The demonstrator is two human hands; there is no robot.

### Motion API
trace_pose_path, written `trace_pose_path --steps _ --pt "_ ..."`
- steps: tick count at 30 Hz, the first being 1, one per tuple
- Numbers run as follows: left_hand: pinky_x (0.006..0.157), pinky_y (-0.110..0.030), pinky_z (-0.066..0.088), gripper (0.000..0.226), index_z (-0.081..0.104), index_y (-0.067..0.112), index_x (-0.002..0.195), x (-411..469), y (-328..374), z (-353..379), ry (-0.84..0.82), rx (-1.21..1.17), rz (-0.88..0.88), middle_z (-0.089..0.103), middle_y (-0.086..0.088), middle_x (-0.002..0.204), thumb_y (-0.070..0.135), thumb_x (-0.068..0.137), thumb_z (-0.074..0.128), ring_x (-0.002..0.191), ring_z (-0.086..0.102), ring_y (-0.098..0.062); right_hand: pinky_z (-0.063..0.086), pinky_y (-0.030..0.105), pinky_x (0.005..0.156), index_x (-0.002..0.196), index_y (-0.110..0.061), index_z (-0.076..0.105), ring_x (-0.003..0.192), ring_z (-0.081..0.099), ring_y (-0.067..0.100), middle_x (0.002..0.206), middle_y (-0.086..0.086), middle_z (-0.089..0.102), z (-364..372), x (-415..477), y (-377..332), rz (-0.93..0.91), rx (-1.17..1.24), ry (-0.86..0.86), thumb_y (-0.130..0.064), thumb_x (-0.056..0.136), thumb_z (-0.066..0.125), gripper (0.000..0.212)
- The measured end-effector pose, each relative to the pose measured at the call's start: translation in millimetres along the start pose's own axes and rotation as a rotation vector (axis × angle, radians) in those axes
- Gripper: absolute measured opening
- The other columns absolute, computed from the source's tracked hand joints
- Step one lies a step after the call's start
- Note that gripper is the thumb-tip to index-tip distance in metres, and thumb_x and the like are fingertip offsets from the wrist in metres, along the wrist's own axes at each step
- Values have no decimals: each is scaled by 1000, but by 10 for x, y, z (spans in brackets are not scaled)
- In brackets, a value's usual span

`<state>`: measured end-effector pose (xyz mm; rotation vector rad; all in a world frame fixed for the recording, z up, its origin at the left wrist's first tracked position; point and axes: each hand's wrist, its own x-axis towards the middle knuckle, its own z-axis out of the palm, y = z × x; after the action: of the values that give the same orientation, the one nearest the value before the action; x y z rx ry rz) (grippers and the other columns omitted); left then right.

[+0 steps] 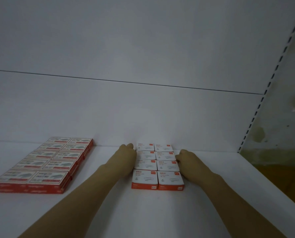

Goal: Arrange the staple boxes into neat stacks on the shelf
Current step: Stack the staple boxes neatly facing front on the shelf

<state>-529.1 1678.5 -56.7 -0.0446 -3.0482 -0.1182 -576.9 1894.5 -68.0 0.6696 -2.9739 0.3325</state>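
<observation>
On white shelf [143, 212], rectangular cardboard boxes [158, 166].

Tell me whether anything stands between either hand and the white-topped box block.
Nothing visible does. The left hand touches the block at its left side, the right hand at its right; the red boxes lie apart, leftward.

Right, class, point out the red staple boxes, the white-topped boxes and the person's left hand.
red staple boxes [66, 155]: head view, top face of a middle box.
white-topped boxes [167, 166]: head view, top of a right-column box.
left hand [127, 152]: head view, back of the hand.
</observation>
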Motion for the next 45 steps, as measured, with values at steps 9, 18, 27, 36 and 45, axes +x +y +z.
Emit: trace_pose_path --steps 9,18,27,36,45 --pt "94 -30 42 27 55 5 119 -94 45 -42 27 89 -2 45 -10 121 11 96 42 113 45 -24 37 16 60 86 -4 63 77 54 14 90 4 56 -99 -74 -79 54 77 -38 -15 96 43 25" --pt "89 -27 41 25 56 10 117 -412 12 -7 56 79 68 46 -6 118 14 96 43 111 42 -21 28 11 51 103 -3 60 64 41 4 73 -8 34 -52 -307 -117 65 -4 -41 -19 98 42 25" --pt "92 -27 43 27 52 11 121 -423 76 33 75 78 58 44 -5 123 14 96 44 114 40 -19 30 13 53 107 -4 56 60 33 -1 71 -10 29 -59 -293 -154 70 -40 -59 -17 98 43 21" --pt "90 -27 40 31 58 3 117 -558 -77 -134 -4 -110 -32 49 -7 114 12 93 41 111 50 -23 42 25 81 111 -2 61 103 56 24 109 12 57 -229 -650 -90 83 51 -10 -17 101 32 34" --pt "68 -25 38 37 60 17 78 -826 31 -165 -71 -241 34 41 3 84 53 80 62 73 45 -11 34 10 56 109 -19 65 68 45 0 81 -8 44 -240 -919 -178 -40 234 -25 -48 85 59 38"
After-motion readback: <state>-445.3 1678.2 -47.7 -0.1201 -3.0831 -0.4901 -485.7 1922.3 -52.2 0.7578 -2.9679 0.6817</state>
